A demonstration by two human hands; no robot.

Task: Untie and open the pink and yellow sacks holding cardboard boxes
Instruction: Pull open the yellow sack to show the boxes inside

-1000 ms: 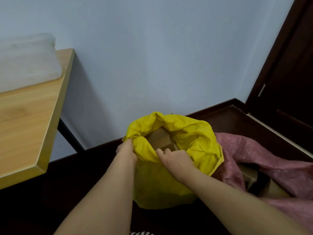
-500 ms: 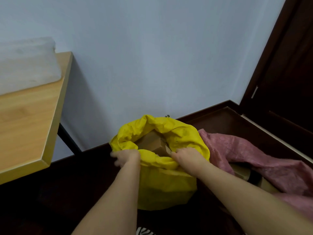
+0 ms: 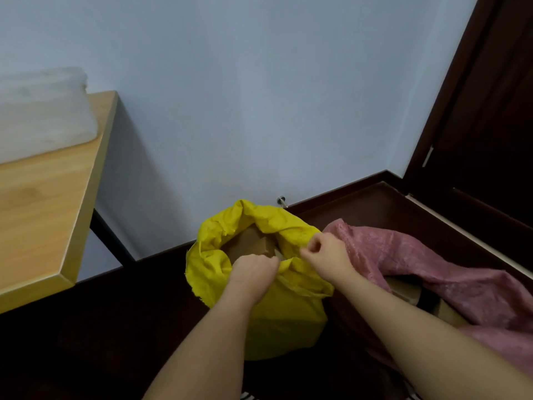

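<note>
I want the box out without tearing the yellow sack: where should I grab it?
Take the cardboard box by its raised corner, reaching straight down through the yellow sack's open mouth. That corner pokes up clear of the folded-back rim; the sides are buried in the sack, so a side approach would probably snag it.

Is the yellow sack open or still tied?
Open. The yellow sack has its mouth spread and a cardboard box shows inside; both hands grip the rim.

- Yellow sack (image 3: 288,313) stands near the wall, a cardboard box (image 3: 248,245) inside it.
- Pink sack (image 3: 432,272) lies just right of it.
- Wooden table (image 3: 43,203) stands far left.
</note>
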